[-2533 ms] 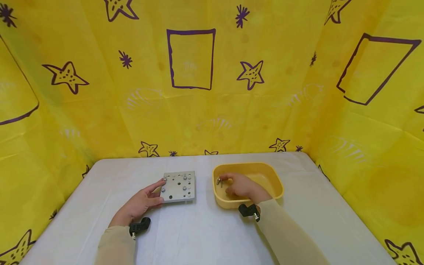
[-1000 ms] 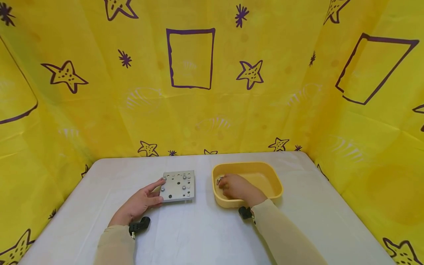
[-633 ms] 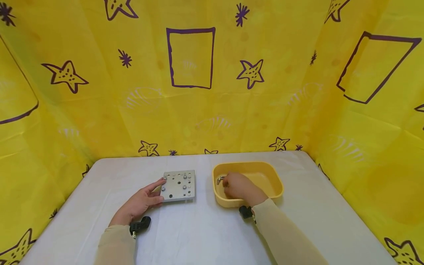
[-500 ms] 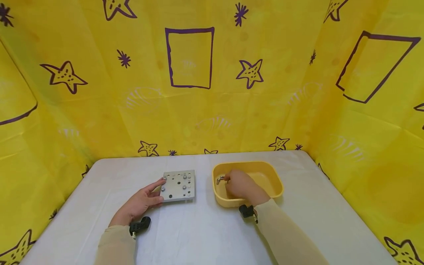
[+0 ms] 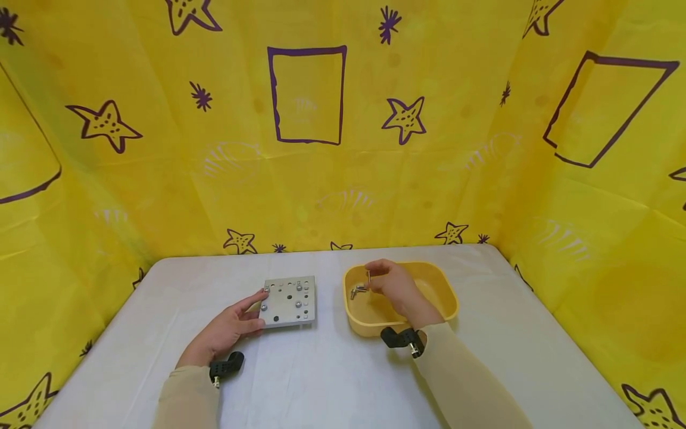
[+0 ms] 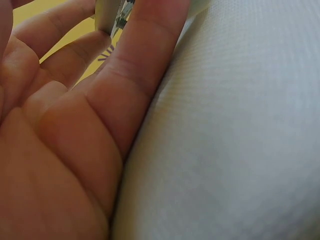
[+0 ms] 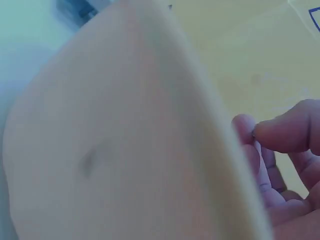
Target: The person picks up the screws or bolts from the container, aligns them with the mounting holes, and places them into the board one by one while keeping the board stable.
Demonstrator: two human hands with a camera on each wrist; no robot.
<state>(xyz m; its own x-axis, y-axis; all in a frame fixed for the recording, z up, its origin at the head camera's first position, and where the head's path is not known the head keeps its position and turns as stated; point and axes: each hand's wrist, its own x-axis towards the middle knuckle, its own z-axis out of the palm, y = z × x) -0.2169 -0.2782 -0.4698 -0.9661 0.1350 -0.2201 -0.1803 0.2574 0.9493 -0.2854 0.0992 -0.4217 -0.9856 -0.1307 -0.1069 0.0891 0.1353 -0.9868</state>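
My left hand [image 5: 227, 329] grips the left edge of a square silver metal plate [image 5: 284, 310], its thumb at the near corner and a finger up by the far one. Small holes dot the plate, and several screws [image 5: 298, 304] stand in it. Close up in the left wrist view, the fingers [image 6: 145, 45] meet the plate's edge. Above the yellow tray [image 5: 429, 319], my right hand [image 5: 395, 288] pinches a thin metal screw [image 5: 368, 277] upright between thumb and fingertips. More screws [image 5: 356, 291] lie at the tray's left end. The tray's wall [image 7: 125, 125] hides part of the right wrist view.
A white table [image 5: 300, 381] bears the plate at left and the tray at right. Yellow cloth [image 5: 311, 196] with drawn stars walls off its back and sides. Each wrist wears a black camera [image 5: 399, 338].
From down among the screws in the tray, my right hand has risen with one screw between its fingertips. The left hand and the plate have stayed put.
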